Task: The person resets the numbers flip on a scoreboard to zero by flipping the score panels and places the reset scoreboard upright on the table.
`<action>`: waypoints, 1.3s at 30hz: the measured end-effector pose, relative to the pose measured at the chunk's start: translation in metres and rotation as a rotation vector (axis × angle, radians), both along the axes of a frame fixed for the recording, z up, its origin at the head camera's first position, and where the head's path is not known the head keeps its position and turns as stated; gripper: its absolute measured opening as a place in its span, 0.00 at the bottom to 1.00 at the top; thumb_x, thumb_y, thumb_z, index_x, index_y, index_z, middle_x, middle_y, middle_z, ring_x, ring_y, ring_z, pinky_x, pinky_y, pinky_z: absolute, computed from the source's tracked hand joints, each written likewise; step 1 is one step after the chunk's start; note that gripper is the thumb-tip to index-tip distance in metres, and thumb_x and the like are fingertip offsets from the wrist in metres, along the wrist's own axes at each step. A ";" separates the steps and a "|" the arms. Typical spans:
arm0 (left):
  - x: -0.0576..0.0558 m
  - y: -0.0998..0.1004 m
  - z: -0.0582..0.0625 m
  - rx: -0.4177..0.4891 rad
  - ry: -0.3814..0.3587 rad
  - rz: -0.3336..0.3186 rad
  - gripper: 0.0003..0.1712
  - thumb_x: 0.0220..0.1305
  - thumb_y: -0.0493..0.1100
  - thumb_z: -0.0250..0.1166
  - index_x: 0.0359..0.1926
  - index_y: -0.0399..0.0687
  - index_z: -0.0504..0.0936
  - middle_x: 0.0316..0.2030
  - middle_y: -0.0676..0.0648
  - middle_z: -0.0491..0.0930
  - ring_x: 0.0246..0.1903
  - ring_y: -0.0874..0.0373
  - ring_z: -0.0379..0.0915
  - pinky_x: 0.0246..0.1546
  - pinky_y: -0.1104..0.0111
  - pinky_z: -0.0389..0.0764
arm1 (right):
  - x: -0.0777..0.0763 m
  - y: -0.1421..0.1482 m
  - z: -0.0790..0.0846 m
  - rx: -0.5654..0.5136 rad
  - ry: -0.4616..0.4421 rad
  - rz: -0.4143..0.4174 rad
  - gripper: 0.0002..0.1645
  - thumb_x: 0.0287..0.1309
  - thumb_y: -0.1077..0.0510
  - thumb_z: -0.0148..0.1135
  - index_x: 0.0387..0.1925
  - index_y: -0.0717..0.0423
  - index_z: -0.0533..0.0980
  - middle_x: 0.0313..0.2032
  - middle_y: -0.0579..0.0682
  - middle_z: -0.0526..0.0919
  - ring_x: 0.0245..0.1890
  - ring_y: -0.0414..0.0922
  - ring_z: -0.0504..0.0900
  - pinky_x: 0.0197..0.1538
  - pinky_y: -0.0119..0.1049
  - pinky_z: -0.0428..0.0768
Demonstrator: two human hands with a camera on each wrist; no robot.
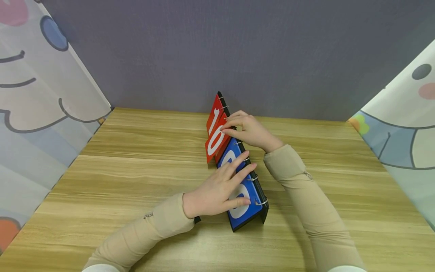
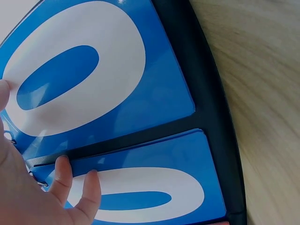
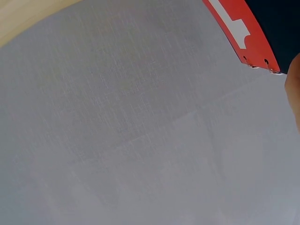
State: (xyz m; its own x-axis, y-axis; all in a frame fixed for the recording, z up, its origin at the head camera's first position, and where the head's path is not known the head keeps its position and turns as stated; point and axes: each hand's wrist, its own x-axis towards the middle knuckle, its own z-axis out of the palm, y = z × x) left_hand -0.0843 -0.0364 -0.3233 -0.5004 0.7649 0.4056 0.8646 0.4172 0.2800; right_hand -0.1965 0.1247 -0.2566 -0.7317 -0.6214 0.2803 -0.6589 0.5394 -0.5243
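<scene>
A flip scoreboard (image 1: pixel 257 187) stands like a tent, with ring-bound number cards. At its far end hang a red card with a white 1 (image 1: pixel 212 120) and a red card with a 6 (image 1: pixel 213 147). My right hand (image 1: pixel 249 130) reaches over the top edge and pinches the 6 card, which tilts out from the red card behind it. Blue cards showing 0 (image 2: pixel 126 70) fill the near half. Across them my left hand (image 1: pixel 217 189) rests with fingers spread, fingertips near the metal rings. In the right wrist view only a finger (image 3: pixel 294 89) shows at the edge.
The scoreboard stands on a wood-grain table (image 1: pixel 153 151). A grey panel (image 1: pixel 217 49) rises behind it, and cartoon-print cloths (image 1: pixel 40 124) hang at both sides. Something small and black (image 1: pixel 197 219) lies beside the left cuff.
</scene>
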 end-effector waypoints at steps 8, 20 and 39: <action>0.000 0.000 0.000 0.009 -0.003 -0.003 0.46 0.63 0.70 0.31 0.73 0.46 0.49 0.74 0.41 0.36 0.67 0.45 0.55 0.64 0.56 0.57 | 0.000 0.002 -0.002 -0.041 -0.004 0.028 0.16 0.65 0.56 0.52 0.41 0.61 0.83 0.45 0.55 0.82 0.56 0.50 0.70 0.58 0.44 0.68; 0.000 -0.001 0.000 0.008 -0.017 -0.003 0.46 0.63 0.70 0.31 0.73 0.47 0.48 0.74 0.42 0.35 0.64 0.47 0.58 0.61 0.58 0.62 | -0.013 0.011 -0.002 -0.427 -0.263 -0.122 0.20 0.66 0.54 0.50 0.45 0.67 0.78 0.46 0.59 0.81 0.49 0.46 0.78 0.58 0.42 0.70; 0.000 -0.001 -0.001 0.012 -0.014 -0.003 0.46 0.63 0.70 0.31 0.73 0.47 0.48 0.74 0.41 0.35 0.68 0.45 0.52 0.64 0.55 0.58 | -0.052 0.014 -0.041 -0.481 -0.955 -0.322 0.34 0.71 0.46 0.36 0.70 0.62 0.51 0.70 0.62 0.52 0.70 0.59 0.55 0.66 0.50 0.59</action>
